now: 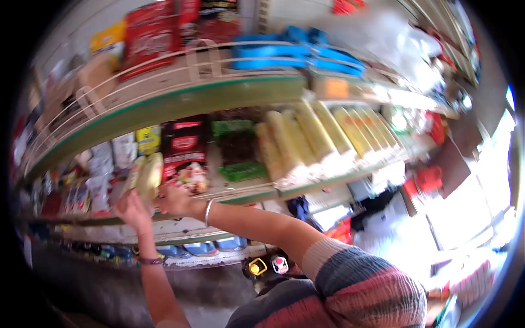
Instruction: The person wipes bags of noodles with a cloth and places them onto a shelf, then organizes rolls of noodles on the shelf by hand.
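Note:
On the middle shelf, a long pale yellow pack (150,176) stands tilted, with another like it close on its left. My left hand (134,212) is closed around the lower end of these packs. Just to the right, my right hand (178,200) is at the pack's lower right side, in front of a red and black food bag (186,145). Its fingers are smeared by motion, so their grip is unclear. A green and dark see-through pack (238,147) lies beyond the bag. Several long pale yellow packs (306,136) lean in a row farther right.
Above, a wire-railed shelf (180,97) carries red bags (150,35) and blue straps (273,52). Below, a lower shelf (186,232) holds blue items (202,249). Bottles with yellow (255,268) and red-white tops (279,264) stand beneath. Cartons (456,164) stand at the right.

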A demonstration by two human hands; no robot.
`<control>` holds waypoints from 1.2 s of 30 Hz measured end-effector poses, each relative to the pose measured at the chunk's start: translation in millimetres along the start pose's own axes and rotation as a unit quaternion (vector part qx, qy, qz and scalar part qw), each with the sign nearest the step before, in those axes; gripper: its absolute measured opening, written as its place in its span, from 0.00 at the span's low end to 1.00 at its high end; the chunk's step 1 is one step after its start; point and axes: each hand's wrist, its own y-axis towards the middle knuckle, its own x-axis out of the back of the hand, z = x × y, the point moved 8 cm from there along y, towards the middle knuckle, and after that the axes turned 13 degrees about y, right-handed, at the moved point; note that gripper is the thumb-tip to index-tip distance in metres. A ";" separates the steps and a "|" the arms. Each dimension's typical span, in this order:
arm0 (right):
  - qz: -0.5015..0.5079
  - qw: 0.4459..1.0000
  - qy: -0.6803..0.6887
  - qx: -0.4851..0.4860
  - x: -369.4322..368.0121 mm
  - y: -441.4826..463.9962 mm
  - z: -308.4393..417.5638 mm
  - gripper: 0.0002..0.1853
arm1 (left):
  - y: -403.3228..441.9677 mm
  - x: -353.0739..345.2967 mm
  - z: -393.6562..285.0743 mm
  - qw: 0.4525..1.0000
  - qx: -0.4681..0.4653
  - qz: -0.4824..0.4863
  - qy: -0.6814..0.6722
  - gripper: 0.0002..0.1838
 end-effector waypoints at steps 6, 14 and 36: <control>0.027 0.983 -0.007 0.180 78.2 -122.8 55.4 0.12 | 17.4 41.5 -58.7 0.997 -0.011 -0.052 -0.063 0.10; -0.199 0.951 0.005 0.237 297.3 -280.3 63.4 0.11 | 38.9 92.9 -282.4 0.922 -0.076 0.025 -0.378 0.10; -0.488 0.800 -0.339 -0.079 736.7 -545.4 -48.6 0.28 | -93.9 33.5 -924.0 0.348 0.032 0.659 -0.666 0.16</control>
